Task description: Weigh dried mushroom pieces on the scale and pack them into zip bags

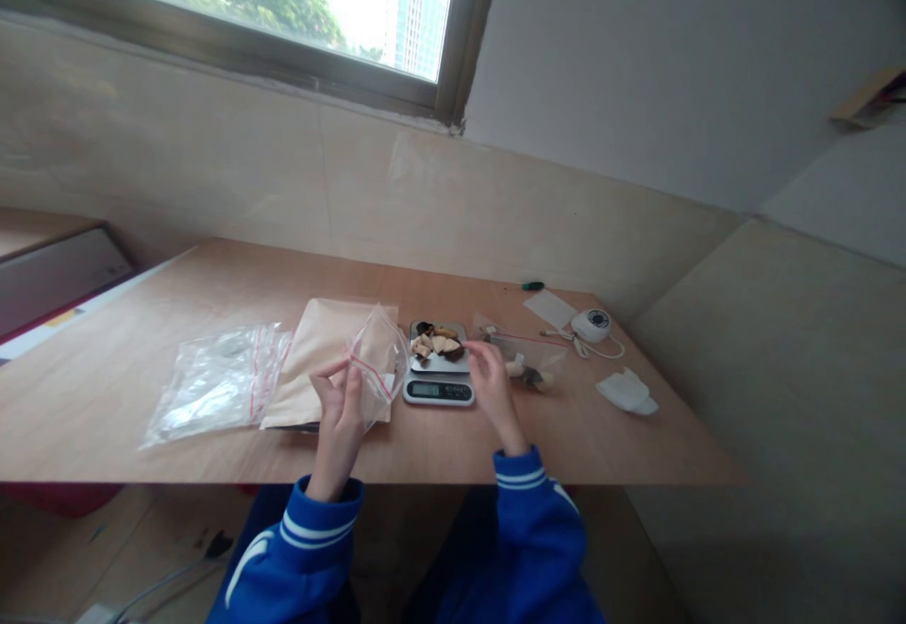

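Observation:
My left hand (343, 409) pinches a clear zip bag (382, 345) with a red seal line, held up just left of a small kitchen scale (439, 392). On the scale's plate lies a small heap of pale and dark pieces that look like dried mushrooms (444, 345). The fingers of my right hand (490, 379) are drawn together at the right edge of this heap, the tips close against a piece. Whatever is between them is too small to make out. Right of the scale rests another zip bag (542, 355) with similar pieces in and around it.
Several flat clear zip bags (212, 379) lie at the left, partly beside a large kraft paper pouch (311, 350). Toward the right are a crumpled white tissue (627, 391), a white round device with a cable (590, 325), a paper slip (550, 309) and a green-handled tool (533, 286).

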Available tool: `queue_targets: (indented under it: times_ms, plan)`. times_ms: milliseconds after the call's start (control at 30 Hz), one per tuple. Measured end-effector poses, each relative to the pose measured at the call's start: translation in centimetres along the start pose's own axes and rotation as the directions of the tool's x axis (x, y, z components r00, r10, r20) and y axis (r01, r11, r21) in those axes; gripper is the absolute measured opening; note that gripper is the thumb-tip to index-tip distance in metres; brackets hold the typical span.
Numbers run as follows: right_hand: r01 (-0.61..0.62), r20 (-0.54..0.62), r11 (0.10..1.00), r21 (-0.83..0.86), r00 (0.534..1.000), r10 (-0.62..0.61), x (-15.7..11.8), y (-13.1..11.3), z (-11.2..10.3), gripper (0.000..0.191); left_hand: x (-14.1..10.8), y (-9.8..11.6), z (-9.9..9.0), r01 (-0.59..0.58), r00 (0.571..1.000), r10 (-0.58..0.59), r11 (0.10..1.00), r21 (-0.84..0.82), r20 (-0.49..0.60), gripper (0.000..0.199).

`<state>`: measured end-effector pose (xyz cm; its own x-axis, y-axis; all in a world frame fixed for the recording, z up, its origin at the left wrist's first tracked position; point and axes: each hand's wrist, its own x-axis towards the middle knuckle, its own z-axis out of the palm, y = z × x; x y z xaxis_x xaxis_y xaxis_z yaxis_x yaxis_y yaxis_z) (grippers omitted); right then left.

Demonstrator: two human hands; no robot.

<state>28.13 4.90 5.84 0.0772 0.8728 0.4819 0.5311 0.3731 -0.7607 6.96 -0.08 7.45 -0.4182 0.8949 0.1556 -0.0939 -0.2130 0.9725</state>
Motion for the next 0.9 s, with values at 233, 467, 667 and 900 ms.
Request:
queue_targets:
  times_ms: [233, 467, 667, 900]
  plan:
    - [0.005, 0.369, 0.951, -0.310, 0.922, 0.116, 6.0, 2.2, 3.4, 0.056, 0.5, 0.2, -0.6, 0.039, 0.999, -0.038, 0.999, 0.027, -0.020, 0.038]
    - [0.044, 0.413, 0.940, -0.338, 0.904, 0.107, 5.2, 3.6, 4.8, 0.054, 0.9, 0.8, -1.2, 0.006, 0.999, -0.002, 0.997, 0.080, -0.047, 0.041]
    - [0.058, 0.293, 0.972, -0.227, 0.956, 0.012, 3.4, 3.5, 4.0, 0.051, 0.9, -0.1, -1.2, 0.063, 0.998, -0.062, 0.997, 0.041, -0.032, 0.047]
    - [-0.032, 0.057, 0.999, -0.038, 0.998, 0.034, 3.8, 1.9, 3.5, 0.051, 0.1, -1.2, -0.2, 0.103, 0.993, -0.102, 0.994, -0.025, 0.053, 0.043]
